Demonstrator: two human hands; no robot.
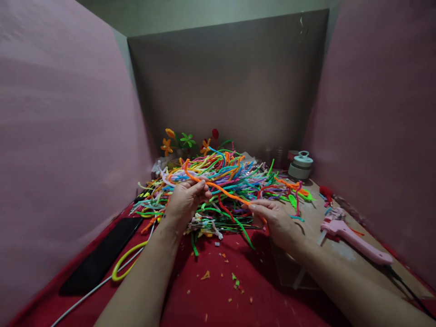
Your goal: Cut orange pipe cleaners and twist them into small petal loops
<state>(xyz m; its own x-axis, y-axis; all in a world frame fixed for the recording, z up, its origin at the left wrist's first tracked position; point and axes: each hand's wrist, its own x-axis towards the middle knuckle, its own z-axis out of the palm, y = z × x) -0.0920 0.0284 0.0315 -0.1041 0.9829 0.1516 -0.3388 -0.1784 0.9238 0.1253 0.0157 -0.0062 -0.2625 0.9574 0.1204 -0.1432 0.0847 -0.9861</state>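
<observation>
An orange pipe cleaner stretches between my two hands, above the red cloth. My left hand pinches it between thumb and fingers, and one end sticks out past that hand toward the upper left. Lower and to the right, my right hand grips the same pipe cleaner with its fingertips; part of it hangs down below those fingers. Just behind both hands lies a big tangled pile of pipe cleaners in many colours. A green pipe cleaner pokes out of the pile toward me, between the hands.
At right, a pink glue gun rests on a brown board. A lidded container and fuzzy flowers stand at the back. A black flat object and a white cable lie left. Scraps dot the red cloth.
</observation>
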